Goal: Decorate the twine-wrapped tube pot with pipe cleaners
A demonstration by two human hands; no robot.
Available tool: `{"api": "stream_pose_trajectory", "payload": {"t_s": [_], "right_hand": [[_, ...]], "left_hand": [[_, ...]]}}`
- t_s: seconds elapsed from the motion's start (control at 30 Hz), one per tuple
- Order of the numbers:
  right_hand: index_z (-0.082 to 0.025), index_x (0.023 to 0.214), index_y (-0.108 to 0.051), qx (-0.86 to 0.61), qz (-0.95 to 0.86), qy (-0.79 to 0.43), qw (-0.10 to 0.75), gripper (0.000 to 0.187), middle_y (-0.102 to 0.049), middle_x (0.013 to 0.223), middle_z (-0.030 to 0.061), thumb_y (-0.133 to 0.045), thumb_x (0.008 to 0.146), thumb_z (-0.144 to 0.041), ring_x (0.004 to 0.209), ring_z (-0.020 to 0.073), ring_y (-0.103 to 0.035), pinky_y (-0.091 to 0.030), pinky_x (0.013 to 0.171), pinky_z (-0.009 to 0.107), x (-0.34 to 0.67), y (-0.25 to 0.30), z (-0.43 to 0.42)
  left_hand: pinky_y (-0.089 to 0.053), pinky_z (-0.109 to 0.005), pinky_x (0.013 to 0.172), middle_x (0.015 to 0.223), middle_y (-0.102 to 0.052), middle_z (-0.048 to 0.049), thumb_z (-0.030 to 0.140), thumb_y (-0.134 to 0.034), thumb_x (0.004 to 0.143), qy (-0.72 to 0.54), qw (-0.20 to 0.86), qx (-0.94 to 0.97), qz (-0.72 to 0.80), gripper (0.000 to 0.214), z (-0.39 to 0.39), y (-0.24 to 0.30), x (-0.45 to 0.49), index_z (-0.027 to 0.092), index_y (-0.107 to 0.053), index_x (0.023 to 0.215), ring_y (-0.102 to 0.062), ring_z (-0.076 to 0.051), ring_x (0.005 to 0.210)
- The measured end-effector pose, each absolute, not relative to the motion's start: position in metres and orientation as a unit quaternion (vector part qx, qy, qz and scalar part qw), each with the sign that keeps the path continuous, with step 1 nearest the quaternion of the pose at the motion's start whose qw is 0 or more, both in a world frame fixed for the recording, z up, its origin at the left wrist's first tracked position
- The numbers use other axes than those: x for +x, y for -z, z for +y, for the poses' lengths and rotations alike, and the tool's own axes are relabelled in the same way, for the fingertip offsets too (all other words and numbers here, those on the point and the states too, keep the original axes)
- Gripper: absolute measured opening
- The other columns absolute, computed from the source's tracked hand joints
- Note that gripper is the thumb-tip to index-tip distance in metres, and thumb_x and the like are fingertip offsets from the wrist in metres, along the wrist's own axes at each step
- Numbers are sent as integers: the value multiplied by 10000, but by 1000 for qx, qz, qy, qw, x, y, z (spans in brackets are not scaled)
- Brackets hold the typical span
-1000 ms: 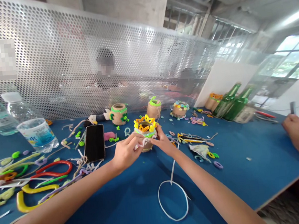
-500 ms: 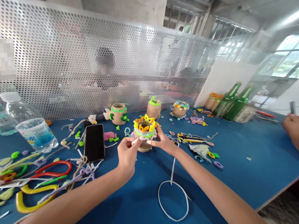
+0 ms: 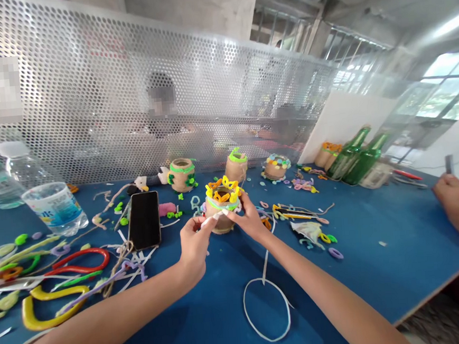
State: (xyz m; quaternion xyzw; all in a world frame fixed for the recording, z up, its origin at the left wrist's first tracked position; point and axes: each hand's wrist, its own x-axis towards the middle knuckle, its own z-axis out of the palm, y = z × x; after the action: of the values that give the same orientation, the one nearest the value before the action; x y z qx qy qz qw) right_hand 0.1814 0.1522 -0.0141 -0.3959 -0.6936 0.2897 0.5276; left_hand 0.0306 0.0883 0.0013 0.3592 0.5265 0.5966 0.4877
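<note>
A twine-wrapped jar (image 3: pixel 222 224) stands upright on the blue table in front of me, with yellow and orange pipe-cleaner loops round its mouth and pale green and white bands below. My left hand (image 3: pixel 193 242) pinches at the white pipe cleaner (image 3: pixel 217 215) on the jar's near side. Curled round the jar's right side, my right hand (image 3: pixel 250 218) presses its thumb on the same white band. Both thumbs nearly meet at the front. A white cord (image 3: pixel 265 278) lies in a loop below my right wrist.
Left lie a phone (image 3: pixel 144 220), red-handled scissors (image 3: pixel 77 261), yellow handles (image 3: pixel 52 297) and pipe-cleaner scraps. A cut plastic bottle (image 3: pixel 55 209) stands behind. Decorated jars (image 3: pixel 183 182) line a perforated screen (image 3: pixel 223 87). Green bottles (image 3: pixel 349 157) lean back right; another person's hand (image 3: pixel 451 191) is far right.
My left fingertips have shifted slightly right and my right thumb slightly left, bringing them closer together at the jar's front. The jar stays in place.
</note>
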Motion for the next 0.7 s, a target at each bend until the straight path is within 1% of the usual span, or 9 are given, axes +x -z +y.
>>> {"api": "stream_pose_trajectory", "payload": {"t_s": [0.17,0.3,0.4,0.53,0.7], "right_hand": [[-230,1155,-441,-382,-695,-298,531,507,-597,1099,58,-662,726,-385,992,234,-568,-459,883,358,179,14,152],[-229,1153,-429,-380,-699,-299,526,502,-591,1113,53,-655,732,-384,1020,233,-558,-446,911,359,179,13,150],[-224,1165,-423,-381,-700,-304,523,517,-582,1138,59,-659,735,-390,1041,235,-553,-439,923,361,180,12,150],[-222,1182,-417,-388,-698,-305,519,543,-579,1151,69,-661,729,-395,1059,247,-547,-433,939,377,181,13,151],[-237,1228,-399,-379,-694,-341,508,597,-547,1220,70,-664,725,-419,1155,257,-504,-400,1001,392,181,13,150]], "left_hand": [[-196,-166,343,457,-379,76,457,-712,601,-584,483,387,525,370,87,1,31,171,-477,593,-295,-44,396],[-193,-177,363,450,-362,72,489,-709,604,-574,479,411,522,418,90,1,32,176,-441,536,-278,-47,409],[-191,-186,371,443,-354,70,495,-700,611,-567,473,422,526,421,92,1,31,175,-444,516,-278,-52,414],[-209,-194,388,448,-374,59,468,-685,628,-567,456,434,532,389,94,1,30,169,-470,504,-296,-62,430],[-268,-195,442,495,-433,40,451,-706,603,-580,433,439,533,358,96,0,29,156,-518,530,-353,-75,482]]}}
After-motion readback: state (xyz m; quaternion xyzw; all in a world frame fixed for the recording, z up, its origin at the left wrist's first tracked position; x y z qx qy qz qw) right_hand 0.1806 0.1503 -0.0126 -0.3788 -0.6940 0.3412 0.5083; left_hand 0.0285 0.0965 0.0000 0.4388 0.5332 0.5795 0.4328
